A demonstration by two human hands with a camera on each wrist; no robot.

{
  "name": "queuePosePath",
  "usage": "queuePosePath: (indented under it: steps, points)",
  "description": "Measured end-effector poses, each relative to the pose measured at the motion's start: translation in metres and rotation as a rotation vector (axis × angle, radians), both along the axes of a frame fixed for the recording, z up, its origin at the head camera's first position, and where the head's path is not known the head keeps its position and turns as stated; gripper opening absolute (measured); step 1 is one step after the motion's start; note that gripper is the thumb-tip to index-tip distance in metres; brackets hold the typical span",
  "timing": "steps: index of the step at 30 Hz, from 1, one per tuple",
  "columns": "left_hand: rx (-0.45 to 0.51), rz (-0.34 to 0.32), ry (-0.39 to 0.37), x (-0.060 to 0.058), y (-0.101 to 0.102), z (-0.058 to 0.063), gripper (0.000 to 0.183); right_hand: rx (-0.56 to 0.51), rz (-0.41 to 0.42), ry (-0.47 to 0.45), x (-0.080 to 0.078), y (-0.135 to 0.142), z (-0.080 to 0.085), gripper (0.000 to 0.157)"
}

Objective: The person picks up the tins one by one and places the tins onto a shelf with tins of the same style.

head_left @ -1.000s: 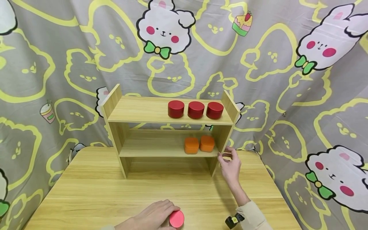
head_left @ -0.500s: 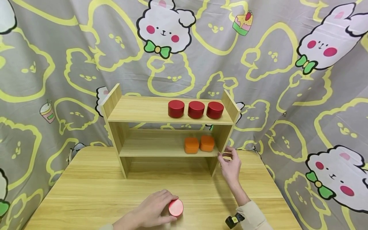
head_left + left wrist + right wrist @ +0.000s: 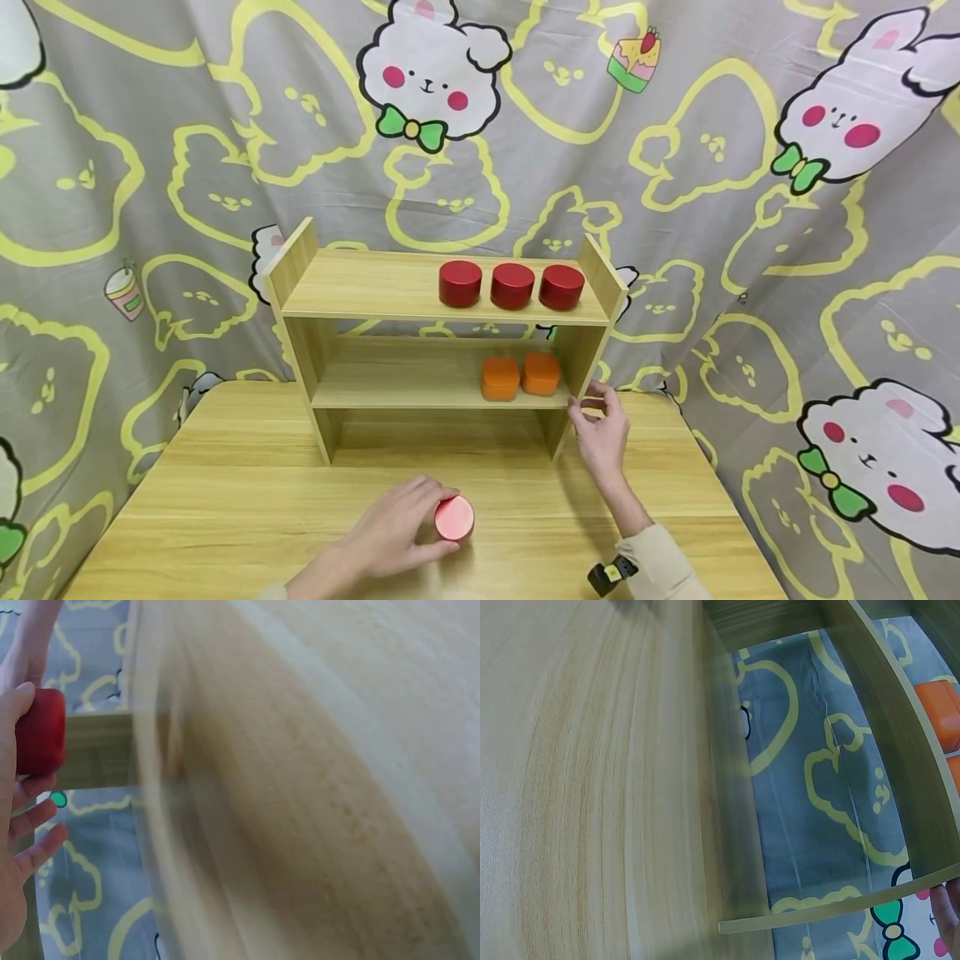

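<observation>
In the head view my left hand pinches a round red tin between thumb and fingers, above the front part of the table. Glare makes its lid look pink. The left wrist view has the same tin side-on at the left, with other fingers spread apart from it. My right hand touches the lower right side panel of the wooden shelf. Only a few of its fingers show in the right wrist view.
Three red tins stand at the right of the top board. Two orange square tins sit on the middle board's right side. The wooden table carries the shelf, and a patterned curtain hangs behind and around.
My left hand has carried the round red tin forward, toward the shelf and slightly left. The right hand stays at the side panel, and the tins on the shelf have not moved.
</observation>
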State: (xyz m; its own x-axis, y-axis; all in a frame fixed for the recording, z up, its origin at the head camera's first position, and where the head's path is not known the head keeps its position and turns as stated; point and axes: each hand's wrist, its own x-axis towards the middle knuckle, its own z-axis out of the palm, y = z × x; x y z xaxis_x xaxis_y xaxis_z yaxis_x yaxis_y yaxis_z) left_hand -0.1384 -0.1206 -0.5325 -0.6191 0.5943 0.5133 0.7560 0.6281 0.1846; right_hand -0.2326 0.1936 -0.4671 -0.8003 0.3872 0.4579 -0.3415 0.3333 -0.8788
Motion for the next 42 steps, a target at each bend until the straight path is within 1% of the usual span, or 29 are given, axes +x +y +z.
queuePosePath:
  steps: [7,12,21,24,29,33,37,42]
  points:
    - [0.034,0.032,0.025,-0.001,0.0,0.005,0.061,-0.005,0.01,0.015,0.005,-0.002,0.006,0.027]
    - [0.067,0.05,0.062,-0.002,0.001,0.01,0.062,-0.003,0.004,0.018,0.003,-0.002,0.004,0.028]
    - [0.116,0.092,0.104,0.0,0.002,0.02,0.061,0.007,-0.005,0.015,-0.001,0.001,-0.002,0.028]
    - [0.137,0.096,0.136,-0.001,0.002,0.026,0.062,0.009,-0.003,0.022,0.0,0.001,0.0,0.028]
    - [0.169,0.1,0.21,-0.006,0.002,0.038,0.064,0.009,0.021,0.049,0.008,-0.002,0.01,0.027]
    - [0.184,0.106,0.237,-0.009,0.0,0.049,0.064,0.011,0.027,0.052,0.011,-0.003,0.014,0.027]
    - [0.203,0.095,0.272,-0.013,-0.003,0.064,0.062,0.017,0.025,0.049,0.012,-0.003,0.015,0.026]
    - [0.216,0.078,0.322,-0.018,-0.007,0.086,0.056,0.016,0.023,0.043,0.012,-0.003,0.015,0.027]
